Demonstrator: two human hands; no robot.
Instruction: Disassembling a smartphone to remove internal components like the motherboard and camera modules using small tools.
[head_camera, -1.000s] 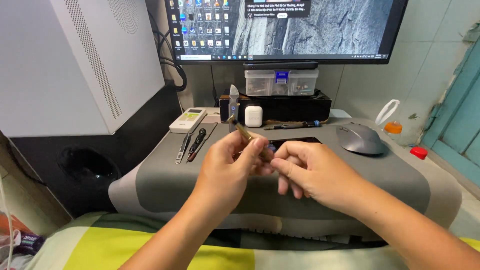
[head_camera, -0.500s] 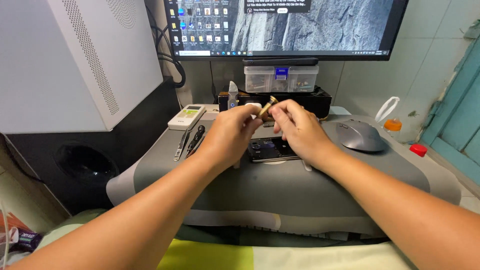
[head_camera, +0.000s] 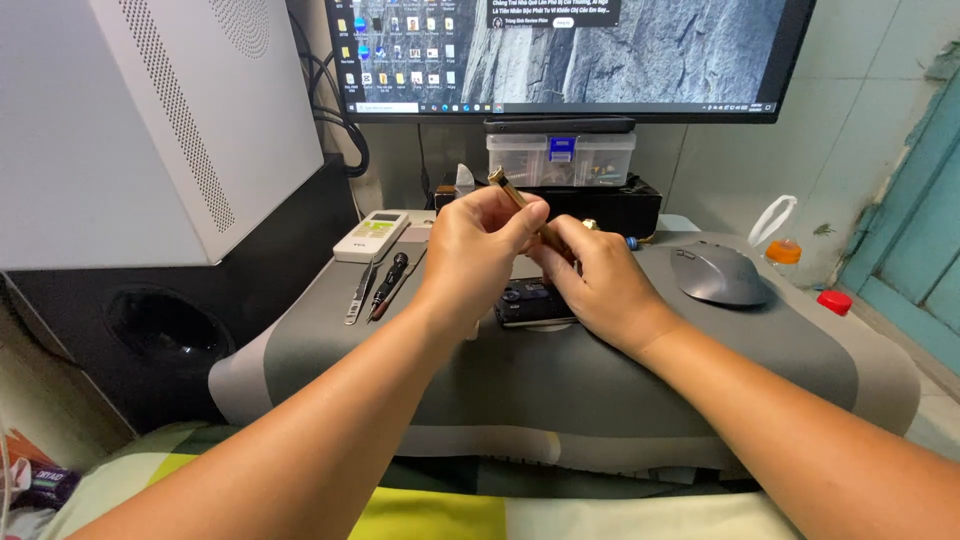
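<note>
My left hand grips a thin brass-coloured tool that points up and to the left. My right hand meets it from the right, fingers closed on the lower end of the same tool. Both hands hover just above a small dark device lying on the grey padded desk mat. The tip of the tool inside the fingers is hidden.
A grey mouse lies to the right. A screwdriver and a metal tool lie left, beside a white remote. A clear parts box sits under the monitor. A white computer case stands left.
Both hands have moved forward from near my body to above the dark device, holding the brass tool throughout. The camera has tilted a little.
</note>
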